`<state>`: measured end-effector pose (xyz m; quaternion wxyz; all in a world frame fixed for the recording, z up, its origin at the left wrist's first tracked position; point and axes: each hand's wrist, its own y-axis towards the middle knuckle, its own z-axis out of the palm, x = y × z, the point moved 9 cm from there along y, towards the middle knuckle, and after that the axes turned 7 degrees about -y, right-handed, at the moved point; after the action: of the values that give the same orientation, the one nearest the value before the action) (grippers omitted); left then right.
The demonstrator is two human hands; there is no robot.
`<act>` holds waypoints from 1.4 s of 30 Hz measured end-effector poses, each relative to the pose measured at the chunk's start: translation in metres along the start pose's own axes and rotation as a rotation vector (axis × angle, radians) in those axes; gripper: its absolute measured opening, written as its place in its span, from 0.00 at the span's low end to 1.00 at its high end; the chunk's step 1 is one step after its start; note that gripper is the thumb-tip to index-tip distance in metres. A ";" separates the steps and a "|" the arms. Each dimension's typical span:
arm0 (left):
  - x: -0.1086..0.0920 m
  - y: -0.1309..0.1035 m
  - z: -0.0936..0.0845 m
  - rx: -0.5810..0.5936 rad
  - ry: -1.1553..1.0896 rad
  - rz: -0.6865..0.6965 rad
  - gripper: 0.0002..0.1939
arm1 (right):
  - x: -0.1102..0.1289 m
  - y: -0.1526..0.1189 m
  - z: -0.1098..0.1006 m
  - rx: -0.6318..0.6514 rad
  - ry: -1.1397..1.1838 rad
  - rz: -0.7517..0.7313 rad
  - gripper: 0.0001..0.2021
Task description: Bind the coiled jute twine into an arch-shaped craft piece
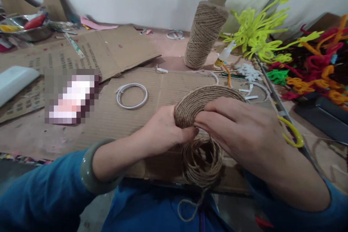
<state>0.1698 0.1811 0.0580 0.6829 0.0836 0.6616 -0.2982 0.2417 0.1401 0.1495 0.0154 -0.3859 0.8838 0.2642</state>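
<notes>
A ring wrapped in jute twine (pixel 210 96) is held up over the cardboard, nearer the right side. My left hand (pixel 168 127) grips its left edge, thumb in front and the other fingers hidden behind. My right hand (pixel 239 130) is closed at the ring's inner edge, fingertips pinched on the twine there; the exact strand is partly hidden. Below both hands hangs or rests a loose coil of twine (pixel 202 163), its tail looping down past the table edge over the blue clothing.
Cardboard sheets (pixel 119 49) cover the table. A white ring (pixel 132 96) lies left of my hands. Behind stand a twine spool (pixel 205 32) and a small glue bottle (pixel 224 55). Yellow-handled scissors (pixel 292 132) lie by my right wrist. Pipe-cleaner flowers (pixel 258 32) crowd the right.
</notes>
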 end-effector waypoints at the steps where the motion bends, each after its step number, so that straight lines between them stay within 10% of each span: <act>1: 0.000 0.000 0.000 -0.002 0.018 -0.001 0.05 | 0.000 0.000 0.000 0.003 0.000 0.003 0.05; 42: 0.005 0.001 0.000 0.043 0.098 -0.032 0.06 | -0.021 -0.005 0.004 -0.046 -0.003 0.183 0.13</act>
<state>0.1703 0.1802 0.0533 0.6428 0.1024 0.6891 -0.3185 0.2590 0.1536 0.1486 -0.0161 -0.3033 0.9090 0.2853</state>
